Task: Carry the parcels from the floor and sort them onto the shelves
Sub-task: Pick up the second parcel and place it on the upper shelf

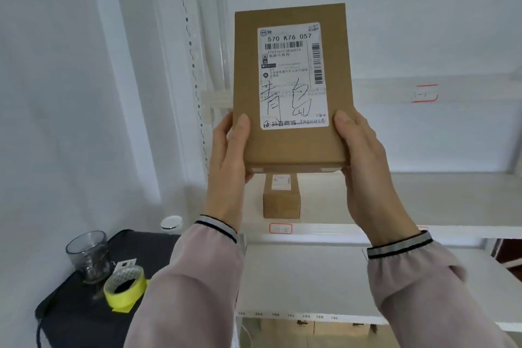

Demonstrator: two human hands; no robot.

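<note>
Two hands, left hand (230,150) and right hand (364,161), fingers clamped on one flat parcel (292,87), raised before shelves. One small parcel (281,198) on white shelf (395,200).

White shipping label (292,75) on flat brown cardboard parcel (292,147): printed "570 K76 057", barcode with digits beneath too blurred to read reliably, "抖音商城" at bottom edge, large handwritten "青岛" in black marker. Front edge of lower white shelf (308,316): small numbers, blurred. Red-outlined shelf tags (280,228): illegible.
</note>
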